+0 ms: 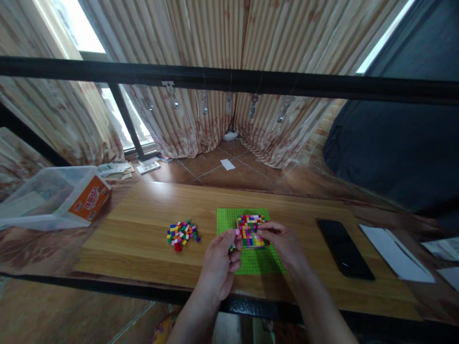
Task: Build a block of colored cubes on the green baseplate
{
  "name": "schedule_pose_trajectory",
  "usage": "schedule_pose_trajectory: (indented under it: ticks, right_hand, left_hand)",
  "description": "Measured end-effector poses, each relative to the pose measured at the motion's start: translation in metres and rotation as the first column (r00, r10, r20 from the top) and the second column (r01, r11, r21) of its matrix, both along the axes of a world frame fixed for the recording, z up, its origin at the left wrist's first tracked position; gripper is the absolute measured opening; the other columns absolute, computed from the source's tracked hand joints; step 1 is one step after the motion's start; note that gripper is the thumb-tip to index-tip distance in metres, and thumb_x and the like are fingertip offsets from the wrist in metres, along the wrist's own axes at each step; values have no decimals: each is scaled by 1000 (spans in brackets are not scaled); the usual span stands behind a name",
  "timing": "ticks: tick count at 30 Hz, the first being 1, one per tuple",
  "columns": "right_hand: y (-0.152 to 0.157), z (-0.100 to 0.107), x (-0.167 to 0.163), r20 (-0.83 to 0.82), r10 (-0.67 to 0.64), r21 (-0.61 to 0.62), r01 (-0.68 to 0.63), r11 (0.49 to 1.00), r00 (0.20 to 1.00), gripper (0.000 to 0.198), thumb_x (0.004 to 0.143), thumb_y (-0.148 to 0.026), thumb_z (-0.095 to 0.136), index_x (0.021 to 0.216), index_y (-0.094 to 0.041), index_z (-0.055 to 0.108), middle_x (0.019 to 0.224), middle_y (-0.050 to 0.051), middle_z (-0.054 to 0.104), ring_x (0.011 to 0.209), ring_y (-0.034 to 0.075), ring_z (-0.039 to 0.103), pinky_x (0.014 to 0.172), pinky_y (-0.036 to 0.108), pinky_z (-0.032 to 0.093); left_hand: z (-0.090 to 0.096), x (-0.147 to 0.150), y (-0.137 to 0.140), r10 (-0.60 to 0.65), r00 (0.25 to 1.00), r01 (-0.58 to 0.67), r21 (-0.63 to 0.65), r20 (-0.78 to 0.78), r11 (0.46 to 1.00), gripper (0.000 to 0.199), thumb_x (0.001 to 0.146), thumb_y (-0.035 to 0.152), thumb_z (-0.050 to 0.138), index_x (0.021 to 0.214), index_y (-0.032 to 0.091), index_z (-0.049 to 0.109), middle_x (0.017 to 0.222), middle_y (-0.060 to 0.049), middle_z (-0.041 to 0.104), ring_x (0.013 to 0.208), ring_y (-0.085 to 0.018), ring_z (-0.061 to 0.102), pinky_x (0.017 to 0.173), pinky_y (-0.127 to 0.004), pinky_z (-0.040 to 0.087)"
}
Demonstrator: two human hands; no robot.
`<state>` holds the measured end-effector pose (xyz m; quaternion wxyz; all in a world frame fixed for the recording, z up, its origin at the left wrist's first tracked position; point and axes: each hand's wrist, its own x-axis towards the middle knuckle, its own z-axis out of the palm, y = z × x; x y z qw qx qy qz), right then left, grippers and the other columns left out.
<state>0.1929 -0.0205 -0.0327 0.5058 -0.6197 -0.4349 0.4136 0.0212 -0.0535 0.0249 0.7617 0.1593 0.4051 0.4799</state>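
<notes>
1. A green baseplate [260, 263] is lying on the wooden tabletop [143, 215], carrying a multicoloured brick block [250, 233].
2. At the baseplate's left side, the left hand [219, 260] is pinching a pink brick [237, 232] between its fingers.
3. The right hand [283, 242] is touching the block; its fingers' grip cannot be told.
4. Loose bricks [183, 233] are lying left of the baseplate.
</notes>
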Motion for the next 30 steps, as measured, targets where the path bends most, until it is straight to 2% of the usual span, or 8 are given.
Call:
schedule_pose_trajectory:
  ticks: [4, 5, 8, 11, 15, 22, 30]
  right_hand:
    - [-10, 17, -5, 285, -49, 141, 9, 990, 957, 17, 67, -36, 73, 79, -25, 76, 97, 6, 70, 94, 25, 62, 83, 42, 47]
    - [-14, 24, -8, 278, -26, 180, -25, 983, 960, 17, 72, -37, 70, 83, -26, 76, 104, 6, 69, 98, 25, 61, 84, 41, 47]
    - [-25, 44, -21, 189, 183, 229, -224, 947, 965, 21, 81, -38, 65, 96, -28, 74, 109, 6, 68, 103, 23, 61, 87, 39, 48]
    - [-30, 53, -31, 163, 267, 250, -302, 920, 950, 18, 83, -35, 64, 97, -29, 74, 102, 4, 70, 98, 21, 62, 86, 37, 49]
    - [-29, 52, -32, 133, 312, 258, -337, 906, 941, 13, 84, -34, 63, 88, -26, 74, 88, 3, 70, 88, 19, 64, 80, 34, 50]
    - [-31, 53, -36, -6, 310, 212, -301, 930, 951, 16, 85, -33, 62, 78, -22, 70, 73, -1, 65, 65, 13, 61, 67, 28, 50]
    - [-32, 54, -40, -119, 295, 165, -274, 948, 948, 17, 78, -38, 69, 75, -22, 73, 65, -1, 66, 59, 13, 60, 60, 27, 50]
  left_hand:
    - [-2, 3, -1, -5, 1000, 5, -1, 1, 1000, 39, 62, 39, 79, 78, 13, 55, 63, 6, 47, 43, 1, 26, 38, -14, 11]
    - [-2, 4, -2, -10, 1000, 10, 1, 0, 1000, 39, 63, 39, 79, 78, 13, 55, 63, 6, 46, 43, 1, 26, 38, -14, 10]
    - [-2, 5, -2, -33, 999, 33, 12, -3, 999, 37, 64, 40, 78, 78, 13, 56, 63, 5, 47, 43, 0, 27, 38, -14, 10]
    - [-3, 8, -3, -65, 998, 65, 27, 4, 998, 37, 65, 41, 78, 76, 14, 55, 64, 5, 47, 43, 0, 27, 37, -14, 11]
    - [-3, 10, -3, -92, 996, 92, 37, 7, 995, 38, 65, 42, 78, 76, 14, 54, 63, 6, 45, 43, 1, 27, 37, -14, 11]
    - [-1, 11, -5, -113, 993, 113, 16, 18, 993, 41, 66, 48, 75, 76, 15, 52, 62, 6, 44, 42, 0, 25, 37, -14, 9]
    - [1, 14, -7, -95, 993, 100, 76, -65, 992, 45, 63, 51, 76, 71, 16, 49, 59, 7, 43, 41, 0, 23, 38, -16, 9]
